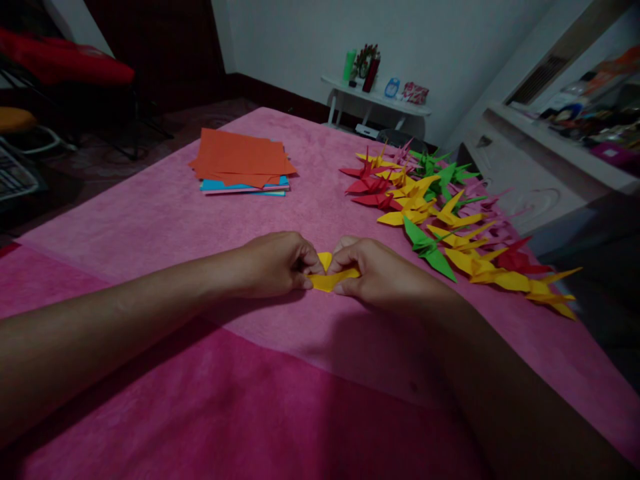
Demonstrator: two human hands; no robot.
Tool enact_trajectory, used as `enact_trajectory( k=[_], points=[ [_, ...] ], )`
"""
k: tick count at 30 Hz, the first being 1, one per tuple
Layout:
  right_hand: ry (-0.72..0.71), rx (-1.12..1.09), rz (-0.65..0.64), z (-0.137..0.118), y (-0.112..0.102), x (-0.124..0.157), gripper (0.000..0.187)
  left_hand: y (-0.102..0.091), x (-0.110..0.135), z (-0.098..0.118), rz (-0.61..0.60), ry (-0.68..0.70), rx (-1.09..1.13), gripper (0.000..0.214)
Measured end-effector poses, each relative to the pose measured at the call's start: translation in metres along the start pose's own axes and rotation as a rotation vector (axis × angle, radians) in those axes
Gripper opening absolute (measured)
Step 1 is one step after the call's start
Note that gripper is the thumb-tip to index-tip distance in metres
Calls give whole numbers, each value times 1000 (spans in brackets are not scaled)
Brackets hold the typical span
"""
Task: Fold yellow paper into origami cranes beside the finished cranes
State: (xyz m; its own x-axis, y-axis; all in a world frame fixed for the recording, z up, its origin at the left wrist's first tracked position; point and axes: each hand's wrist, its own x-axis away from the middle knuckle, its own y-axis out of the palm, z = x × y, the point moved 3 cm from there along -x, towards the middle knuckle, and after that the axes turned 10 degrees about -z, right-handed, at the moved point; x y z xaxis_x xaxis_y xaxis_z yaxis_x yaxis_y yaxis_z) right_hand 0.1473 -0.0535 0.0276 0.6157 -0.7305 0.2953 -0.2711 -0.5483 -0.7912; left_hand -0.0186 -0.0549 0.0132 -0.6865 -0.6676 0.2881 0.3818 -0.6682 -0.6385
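A small piece of folded yellow paper (326, 281) is held between my two hands, just above or on the pink cloth; I cannot tell which. My left hand (280, 265) pinches its left side with thumb and fingers. On the opposite side, my right hand (373, 268) grips it the same way. The paper's front edge and a raised yellow tip between the fingers are visible. My fingers hide the rest of its shape.
Many folded paper cranes (465, 260) in yellow, red, green and pink stand along the right side of the pink cloth (165, 233). A stack of orange and blue paper sheets (243, 159) lies at the back left. Beyond stands a small white table (375, 97) with bottles.
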Motion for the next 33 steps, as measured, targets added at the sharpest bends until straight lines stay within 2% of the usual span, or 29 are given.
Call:
enact_trajectory(
  k=[11, 16, 25, 33],
  points=[
    [14, -87, -78, 3, -1, 0, 14, 5, 1, -1, 23, -45, -58, 17],
    [-9, -147, -184, 2, -1, 0, 10, 7, 0, -1, 16, -45, -38, 18],
    [27, -66, -105, -2, -3, 3, 5, 8, 1, 1, 24, -61, -32, 13],
    [-33, -190, -202, -4, -2, 0, 10, 8, 3, 4, 55, -38, -22, 22]
  ],
)
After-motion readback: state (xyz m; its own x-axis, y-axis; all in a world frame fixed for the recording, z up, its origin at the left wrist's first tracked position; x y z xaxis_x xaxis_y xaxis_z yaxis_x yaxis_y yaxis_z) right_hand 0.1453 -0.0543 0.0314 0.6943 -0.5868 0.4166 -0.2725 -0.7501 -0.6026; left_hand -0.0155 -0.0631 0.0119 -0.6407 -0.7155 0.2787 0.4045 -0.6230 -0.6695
